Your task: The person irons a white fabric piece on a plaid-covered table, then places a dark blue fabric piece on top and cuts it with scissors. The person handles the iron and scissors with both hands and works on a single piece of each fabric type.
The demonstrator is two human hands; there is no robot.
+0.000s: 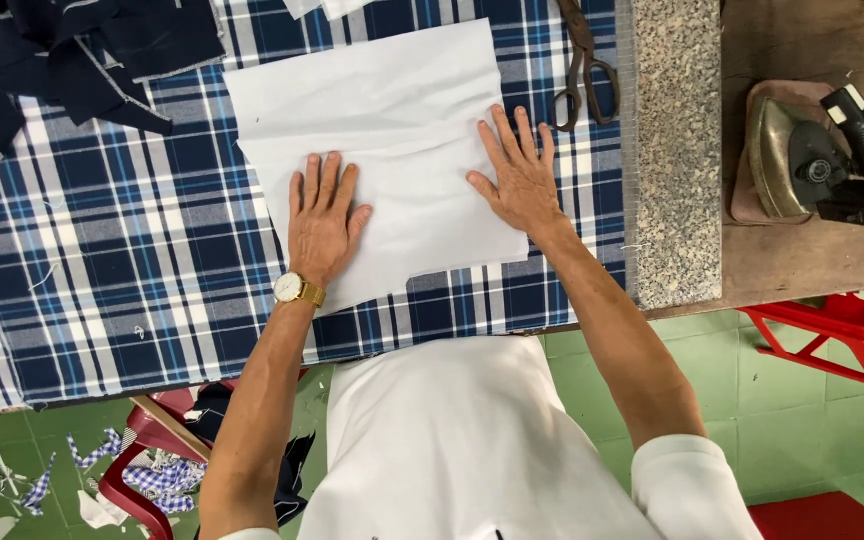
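A white piece of cloth lies flat on a table covered with blue and white plaid fabric. My left hand, with a gold watch on the wrist, presses flat on the cloth's lower left part, fingers together. Over on the cloth's right side, my right hand lies palm down with the fingers spread. Neither hand holds anything.
Dark scissors lie at the plaid's right edge, beside a granite strip. An old iron rests on the wooden surface at right. Dark blue fabric pieces sit at top left. Red plastic stools and fabric scraps stand on the green floor.
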